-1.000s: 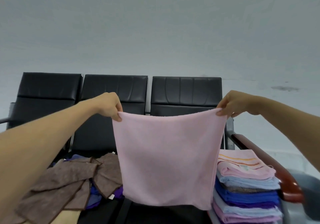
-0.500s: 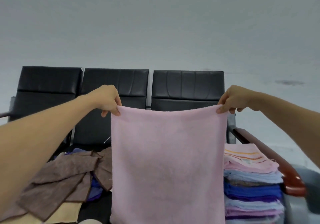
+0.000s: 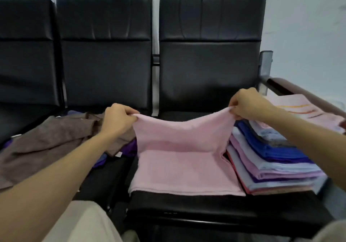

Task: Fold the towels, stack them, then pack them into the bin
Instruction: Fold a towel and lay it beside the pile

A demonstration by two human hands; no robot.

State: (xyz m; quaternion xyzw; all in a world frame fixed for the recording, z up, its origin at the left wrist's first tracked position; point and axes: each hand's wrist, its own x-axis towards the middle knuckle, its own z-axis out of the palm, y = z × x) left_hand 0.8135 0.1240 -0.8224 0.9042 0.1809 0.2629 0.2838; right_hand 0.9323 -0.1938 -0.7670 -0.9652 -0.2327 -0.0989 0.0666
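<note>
Left hand (image 3: pixel 117 119): it pinches the upper left corner of the pink towel (image 3: pixel 179 166) between the thumb and the curled fingers; it is held above the seat, in front of the brown towels (image 3: pixel 56 138)
Right hand (image 3: pixel 247 105): it grasps the upper right corner of the same towel, fingers curled around the edge; it is above the far side of the stack of folded towels (image 3: pixel 271 159)
Pink towel: the lower part lies flat on the black seat (image 3: pixel 206 210), the near edge a little behind the front of the seat; the upper part is lifted by both hands and sags in the middle between them
Stack of folded towels: on the same seat, just beside the right edge of the pink towel; layers of blue, lilac, light blue and pink; the top one is pale pink with orange stripes
Brown towels: an unfolded heap on the middle seat, to the left; some purple cloth (image 3: pixel 131 148) shows under it
Bench: three black backrests (image 3: pixel 209 45) in a row; a dark wooden armrest (image 3: pixel 299 90) at the right end, behind the stack
</note>
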